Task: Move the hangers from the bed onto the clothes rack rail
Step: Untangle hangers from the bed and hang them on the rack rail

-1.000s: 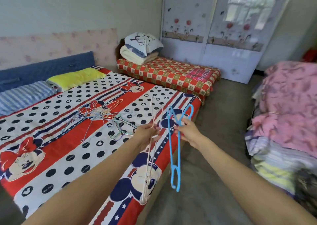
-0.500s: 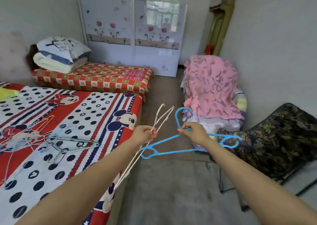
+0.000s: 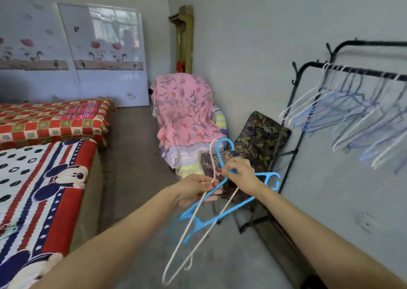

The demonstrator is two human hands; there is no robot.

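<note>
Blue hanger [image 3: 222,213] & white hanger [image 3: 193,229] are both held in mid-air over the floor [image 3: 141,156], btw the bed [image 3: 44,189] and the rack [image 3: 308,103]. Right hand [image 3: 241,174] pinches the blue one just below its hook, fingers curled round the neck; hook points up, body slants down-left. Left hand [image 3: 195,189] pinches the white one's neck, thumb on top; its long thin frame hangs down toward the lower edge. The two hangers cross each other at the hands, touching.

Rack is black, at right by the wall; its rail [image 3: 363,70] already carries a row of pale blue & white hangers [image 3: 343,114], all tilted. Bed at left has a red/white dotted cartoon-mouse cover. Beyond: a second bed w/ red check cover [image 3: 55,119], pink floral cloth [image 3: 182,110] over a pile, dark floral cushion [image 3: 262,132] leaning near the rack. No readable writing anywhere.
</note>
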